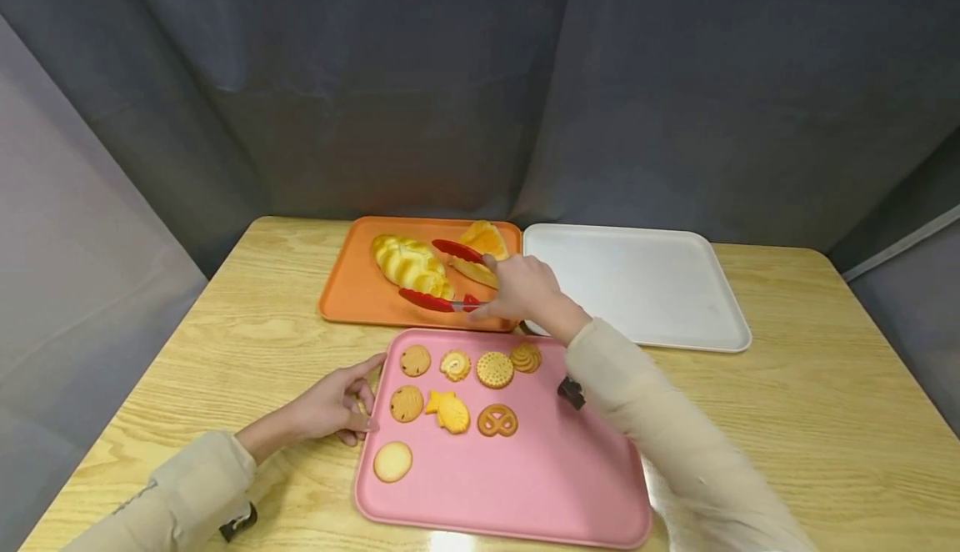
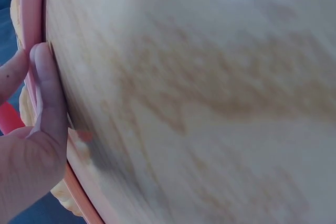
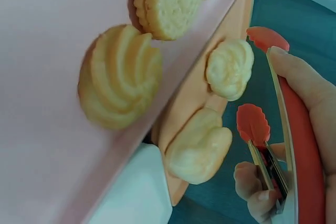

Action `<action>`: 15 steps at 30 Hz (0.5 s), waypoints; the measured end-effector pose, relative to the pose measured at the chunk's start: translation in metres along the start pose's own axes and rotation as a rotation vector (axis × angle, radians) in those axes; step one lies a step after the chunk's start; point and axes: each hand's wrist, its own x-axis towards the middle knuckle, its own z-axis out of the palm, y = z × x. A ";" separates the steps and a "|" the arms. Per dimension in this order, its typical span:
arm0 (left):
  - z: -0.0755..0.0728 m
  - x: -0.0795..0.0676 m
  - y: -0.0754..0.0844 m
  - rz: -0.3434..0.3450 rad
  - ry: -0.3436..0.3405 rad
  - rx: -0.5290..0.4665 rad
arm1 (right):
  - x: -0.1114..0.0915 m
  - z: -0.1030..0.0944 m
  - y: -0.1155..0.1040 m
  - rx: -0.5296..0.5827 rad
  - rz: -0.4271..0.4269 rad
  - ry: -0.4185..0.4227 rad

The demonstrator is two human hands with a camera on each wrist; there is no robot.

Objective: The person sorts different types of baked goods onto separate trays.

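My right hand (image 1: 521, 288) grips a pair of red-tipped tongs (image 1: 429, 300) over the orange tray (image 1: 348, 289). The tongs' two red ends are spread apart, the nearer one overlapping the front end of a braided yellow bread (image 1: 405, 262). The farther end overlaps a flat orange-topped pastry (image 1: 483, 238) and a long pale bread (image 1: 480, 273). In the right wrist view, thumb and fingers hold opposite arms of the tongs, with nothing between the red heads (image 3: 253, 123). My left hand (image 1: 333, 402) touches the left rim of the pink tray (image 1: 555, 485), fingertips right at its edge.
Several cookies lie on the pink tray, among them a pretzel (image 1: 497, 420), a fish-shaped cookie (image 1: 450, 412) and a swirled cookie (image 1: 525, 358). A white tray (image 1: 630, 285) stands right of the orange one. Dark curtains (image 1: 450, 77) hang behind the wooden table (image 1: 795, 385).
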 end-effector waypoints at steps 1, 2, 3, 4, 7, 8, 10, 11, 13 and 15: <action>0.000 0.000 0.000 0.001 0.000 0.000 | -0.002 -0.002 0.001 0.003 0.000 0.001; -0.001 0.000 0.001 0.002 -0.001 -0.001 | -0.004 -0.003 0.001 0.007 -0.002 0.002; -0.001 0.000 0.001 0.002 -0.001 -0.002 | -0.006 -0.005 0.002 0.020 -0.004 0.005; -0.001 0.000 0.001 0.003 -0.001 -0.003 | -0.009 -0.006 0.003 0.031 -0.004 0.007; -0.001 0.001 0.001 0.005 0.001 -0.005 | -0.018 -0.011 0.005 0.057 -0.017 0.020; -0.001 0.001 0.000 0.005 0.003 -0.008 | -0.021 -0.012 0.006 0.062 -0.026 0.029; -0.001 0.001 0.000 0.003 0.004 -0.015 | -0.027 -0.014 0.008 0.055 -0.048 0.051; -0.001 0.001 0.000 0.002 0.004 -0.017 | -0.030 -0.015 0.009 0.045 -0.062 0.061; -0.001 0.001 -0.001 0.001 0.004 -0.023 | -0.036 -0.016 0.011 0.038 -0.095 0.087; 0.000 0.000 -0.002 0.002 0.005 -0.025 | -0.042 -0.017 0.014 0.035 -0.126 0.117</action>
